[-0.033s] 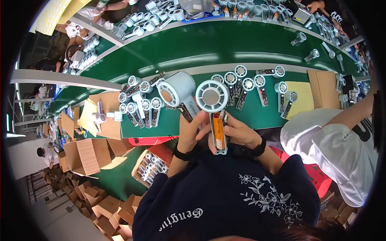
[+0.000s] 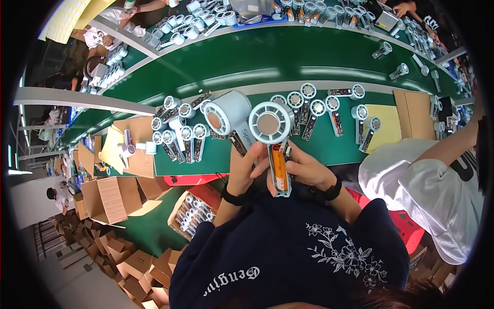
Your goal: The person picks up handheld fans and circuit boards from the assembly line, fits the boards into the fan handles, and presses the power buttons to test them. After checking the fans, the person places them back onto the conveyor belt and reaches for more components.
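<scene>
Two light-blue handheld fans with opened handles are in front of my chest. The middle fan [image 2: 270,122] points its round grille up, and its handle shows an orange battery and wires. My right hand [image 2: 310,170] has its fingers closed on the right side of that handle. My left hand [image 2: 246,170] is closed too, its fingertips at the left side of the same handle. A second fan [image 2: 229,114] leans to the left, its circuit board showing in the handle, which runs down into my left hand. The fingers hide part of both handles.
Several more opened fans [image 2: 187,133] lie on the green table [image 2: 206,166] to the left and right. Cardboard [image 2: 141,170] lies at the left, above a carton of fans [image 2: 177,219]. A person in a white shirt [image 2: 411,175] sits close at my right. A green conveyor [image 2: 267,59] runs beyond.
Both held fans' heads have shifted very slightly: the left one to the right, the middle one to the left. My grip looks the same.
</scene>
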`<state>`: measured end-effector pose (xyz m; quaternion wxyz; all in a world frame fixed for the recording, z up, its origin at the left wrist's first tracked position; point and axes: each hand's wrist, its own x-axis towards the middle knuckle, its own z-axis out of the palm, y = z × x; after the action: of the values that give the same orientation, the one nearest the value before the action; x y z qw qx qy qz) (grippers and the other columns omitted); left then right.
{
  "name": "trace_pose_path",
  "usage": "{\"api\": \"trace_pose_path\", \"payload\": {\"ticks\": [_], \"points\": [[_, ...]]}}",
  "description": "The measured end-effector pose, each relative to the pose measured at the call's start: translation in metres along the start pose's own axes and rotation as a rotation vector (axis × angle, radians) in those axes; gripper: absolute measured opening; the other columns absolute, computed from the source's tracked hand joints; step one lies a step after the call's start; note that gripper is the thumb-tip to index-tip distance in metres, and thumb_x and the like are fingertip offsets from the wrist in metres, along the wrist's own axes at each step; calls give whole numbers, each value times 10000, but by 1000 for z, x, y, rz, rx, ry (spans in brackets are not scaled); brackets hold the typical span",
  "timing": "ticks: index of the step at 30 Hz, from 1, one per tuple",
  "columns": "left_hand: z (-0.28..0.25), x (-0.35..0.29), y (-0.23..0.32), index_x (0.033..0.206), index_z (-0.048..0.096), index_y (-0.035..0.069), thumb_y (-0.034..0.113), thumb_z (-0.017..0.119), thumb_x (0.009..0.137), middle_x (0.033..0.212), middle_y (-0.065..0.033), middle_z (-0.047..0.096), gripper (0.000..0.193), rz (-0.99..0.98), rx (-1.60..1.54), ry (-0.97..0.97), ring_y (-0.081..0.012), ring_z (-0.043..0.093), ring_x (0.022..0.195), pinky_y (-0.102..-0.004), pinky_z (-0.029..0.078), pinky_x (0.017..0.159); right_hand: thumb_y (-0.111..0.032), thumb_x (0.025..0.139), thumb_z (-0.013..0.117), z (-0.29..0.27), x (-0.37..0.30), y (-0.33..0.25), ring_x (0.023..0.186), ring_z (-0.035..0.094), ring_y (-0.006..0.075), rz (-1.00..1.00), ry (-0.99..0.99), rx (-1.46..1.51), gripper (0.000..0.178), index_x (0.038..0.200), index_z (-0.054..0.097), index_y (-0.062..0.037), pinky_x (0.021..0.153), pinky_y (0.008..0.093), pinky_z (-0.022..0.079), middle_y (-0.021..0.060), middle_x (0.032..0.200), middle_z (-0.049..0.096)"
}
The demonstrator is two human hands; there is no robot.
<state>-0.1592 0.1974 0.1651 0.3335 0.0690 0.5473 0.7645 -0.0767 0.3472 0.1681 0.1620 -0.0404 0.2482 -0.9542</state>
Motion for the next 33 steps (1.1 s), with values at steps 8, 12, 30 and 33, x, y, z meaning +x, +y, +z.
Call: {"api": "trace_pose_path", "payload": {"ticks": [8,12,30,33], "points": [[-13,5,-8,1149,427,16,250,456,955,769,-50,527,306,-235,-69,96,-101,488,528,-232,379,416,-276,911,547,16,-3,-23,600,567,199,-96,44,-290,705,1422,99,-91,560,295,469,261,1067,549],[-12,0,-7,1214,387,2,221,411,964,884,-68,527,333,-176,-113,135,-109,501,543,-243,389,401,-265,913,526,11,-4,-21,579,509,162,-140,208,-341,678,1420,117,-78,552,285,434,216,1011,543],[20,-10,23,1354,229,-10,213,400,952,1095,-179,482,490,42,-271,-91,-146,509,523,-250,407,348,-231,931,451,25,-15,-22,611,500,165,-138,347,-262,584,1406,174,-32,577,284,404,146,973,509],[15,-8,9,1353,224,0,225,411,952,1088,-178,485,496,4,-218,-76,-151,513,519,-249,403,341,-214,932,449,22,-9,-16,617,503,159,-144,384,-318,573,1403,178,-32,580,273,407,130,968,513]]}}
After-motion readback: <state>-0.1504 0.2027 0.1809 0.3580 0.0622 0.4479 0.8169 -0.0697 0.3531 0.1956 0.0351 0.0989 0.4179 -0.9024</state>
